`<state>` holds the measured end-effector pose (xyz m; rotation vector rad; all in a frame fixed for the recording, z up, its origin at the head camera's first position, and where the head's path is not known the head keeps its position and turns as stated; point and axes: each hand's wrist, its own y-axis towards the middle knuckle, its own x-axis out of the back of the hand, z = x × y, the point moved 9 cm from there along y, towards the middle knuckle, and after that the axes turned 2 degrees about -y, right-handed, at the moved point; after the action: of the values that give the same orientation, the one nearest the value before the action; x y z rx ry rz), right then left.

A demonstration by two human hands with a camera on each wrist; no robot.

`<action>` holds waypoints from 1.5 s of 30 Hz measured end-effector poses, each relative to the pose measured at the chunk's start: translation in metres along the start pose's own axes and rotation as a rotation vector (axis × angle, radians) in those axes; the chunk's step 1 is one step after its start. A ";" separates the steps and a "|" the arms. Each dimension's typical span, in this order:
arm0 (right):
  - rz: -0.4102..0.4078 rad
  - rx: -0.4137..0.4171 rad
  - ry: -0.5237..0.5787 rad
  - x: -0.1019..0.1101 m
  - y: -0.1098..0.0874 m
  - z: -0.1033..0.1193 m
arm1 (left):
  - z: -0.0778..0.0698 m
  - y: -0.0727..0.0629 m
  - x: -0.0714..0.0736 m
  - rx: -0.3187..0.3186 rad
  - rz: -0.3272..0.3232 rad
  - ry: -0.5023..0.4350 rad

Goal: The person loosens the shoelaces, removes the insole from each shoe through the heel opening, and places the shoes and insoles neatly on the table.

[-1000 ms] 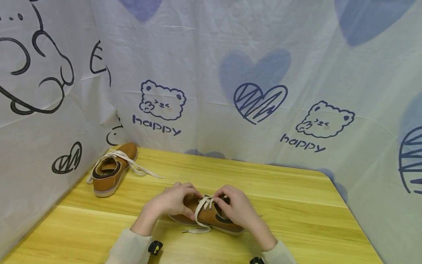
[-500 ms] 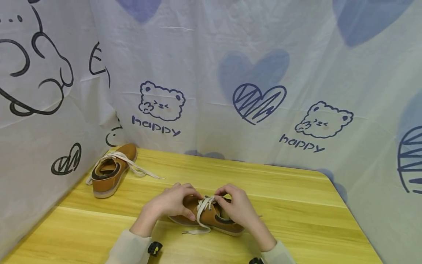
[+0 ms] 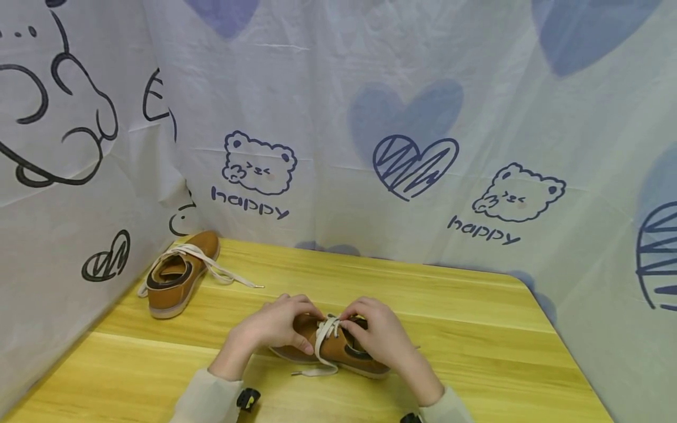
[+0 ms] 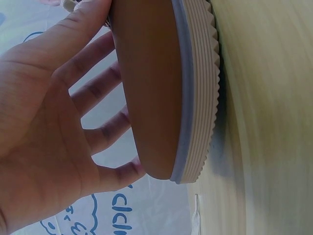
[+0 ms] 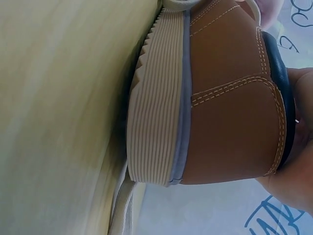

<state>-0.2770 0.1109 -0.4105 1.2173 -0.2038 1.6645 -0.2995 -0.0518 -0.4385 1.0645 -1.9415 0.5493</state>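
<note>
The shoe (image 3: pixel 341 353) stands on the table (image 3: pixel 476 329), the left hand (image 3: pixel 280 320) clasped over its toe (image 4: pixel 151 122), the right hand (image 3: pixel 379 329) pinching at its laces (image 3: pixel 319 342). We judge it light, its sole (image 5: pixel 156 112) stiff, its laces limp — best steadied by the toe. The right hand hides the pinched strand — which one, we can't tell.

"happy" lettering (image 3: pixel 250 202) under a bear drawing (image 3: pixel 259 164), second "happy" (image 3: pixel 483 230) farther right, both on pale cloth (image 3: pixel 333 70)
</note>
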 end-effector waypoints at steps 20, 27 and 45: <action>-0.095 -0.229 0.124 -0.001 -0.005 -0.029 | 0.001 -0.001 -0.002 -0.021 -0.009 -0.005; -0.093 -0.247 0.136 -0.002 -0.005 -0.032 | 0.002 0.000 -0.001 -0.010 -0.013 -0.014; -0.047 0.023 -0.060 0.003 -0.001 0.001 | 0.001 -0.001 -0.001 -0.013 0.001 -0.020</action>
<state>-0.2758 0.1127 -0.4079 1.2814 -0.1922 1.5953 -0.2991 -0.0523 -0.4401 1.0641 -1.9607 0.5274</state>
